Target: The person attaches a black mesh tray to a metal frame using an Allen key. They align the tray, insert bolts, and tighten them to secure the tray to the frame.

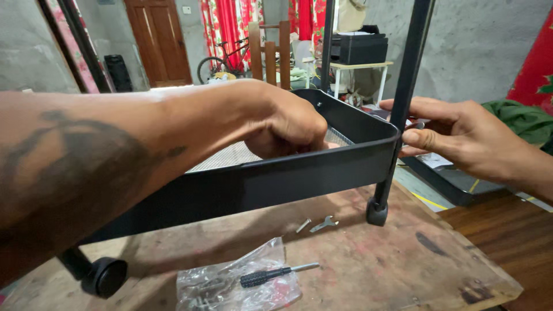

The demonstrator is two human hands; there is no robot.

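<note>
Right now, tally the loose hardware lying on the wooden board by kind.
Screwdriver: 1
Wrench: 1
Bolt: 1
Plastic bag: 1
Total: 4

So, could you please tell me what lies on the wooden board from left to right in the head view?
Caster wheel → plastic bag → screwdriver → bolt → small wrench → pole foot.
</note>
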